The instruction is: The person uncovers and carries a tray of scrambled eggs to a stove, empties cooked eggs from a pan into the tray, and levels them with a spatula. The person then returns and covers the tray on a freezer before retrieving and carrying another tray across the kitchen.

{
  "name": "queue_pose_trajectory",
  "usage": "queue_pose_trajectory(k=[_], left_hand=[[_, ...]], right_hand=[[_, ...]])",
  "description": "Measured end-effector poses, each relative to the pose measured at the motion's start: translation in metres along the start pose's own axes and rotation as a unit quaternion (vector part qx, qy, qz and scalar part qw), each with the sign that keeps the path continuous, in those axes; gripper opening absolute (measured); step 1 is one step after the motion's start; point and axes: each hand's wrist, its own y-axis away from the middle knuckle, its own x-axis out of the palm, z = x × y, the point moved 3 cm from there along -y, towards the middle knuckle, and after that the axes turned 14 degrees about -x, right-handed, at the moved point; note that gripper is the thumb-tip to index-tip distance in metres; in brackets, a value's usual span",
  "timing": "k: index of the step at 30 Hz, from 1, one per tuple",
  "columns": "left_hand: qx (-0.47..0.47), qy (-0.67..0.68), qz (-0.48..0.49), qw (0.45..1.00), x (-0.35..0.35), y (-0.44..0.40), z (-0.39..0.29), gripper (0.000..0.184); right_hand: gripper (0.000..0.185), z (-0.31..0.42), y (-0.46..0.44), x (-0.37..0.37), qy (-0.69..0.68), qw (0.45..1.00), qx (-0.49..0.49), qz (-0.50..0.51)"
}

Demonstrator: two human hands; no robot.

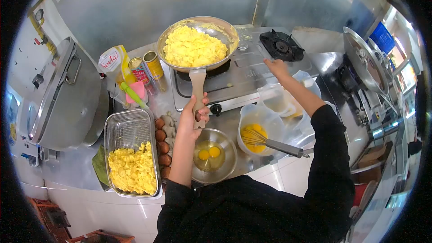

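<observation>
My left hand (194,111) is wrapped round the beige handle of a frying pan (233,31), which sits over the left burner and holds a heap of yellow scrambled eggs (193,47). My right hand (276,68) reaches over the stove's right part, just below the black burner (281,46); its fingers are small in view, and I cannot make out whether they hold anything. Below the pan handle is a metal bowl (231,155) with two raw yolks (209,153). A whisk (283,147) leans in a plastic jug (245,117) of yolks.
A wire-lined tray (130,123) of cooked eggs stands at the left beside brown eggs (160,135) in a carton. Behind are cans (153,65), a yellow bag (118,65) and a green-handled utensil (131,93). Further jugs (275,99) stand under my right forearm. A large pot (72,99) stands far left.
</observation>
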Motion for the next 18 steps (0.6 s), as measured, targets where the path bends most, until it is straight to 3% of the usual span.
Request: queue_pose_trajectory(k=[8, 13, 14, 18], left_hand=[[0.010, -0.017, -0.005, 1.000, 0.002, 0.002, 0.000, 0.033], [0.021, -0.025, -0.041, 0.999, 0.002, 0.000, 0.001, 0.033], [0.025, -0.031, -0.054, 0.998, 0.002, 0.000, 0.001, 0.033], [0.035, -0.039, -0.068, 0.996, 0.002, -0.003, 0.003, 0.030]], right_hand=[[0.052, -0.046, -0.023, 0.036, 0.025, 0.999, -0.004, 0.045], [0.048, -0.045, -0.025, 0.035, 0.148, 0.965, -0.063, 0.206], [0.047, -0.038, -0.023, 0.030, 0.181, 0.952, -0.059, 0.240], [0.053, 0.082, 0.026, -0.063, 0.238, 0.944, -0.157, 0.168]])
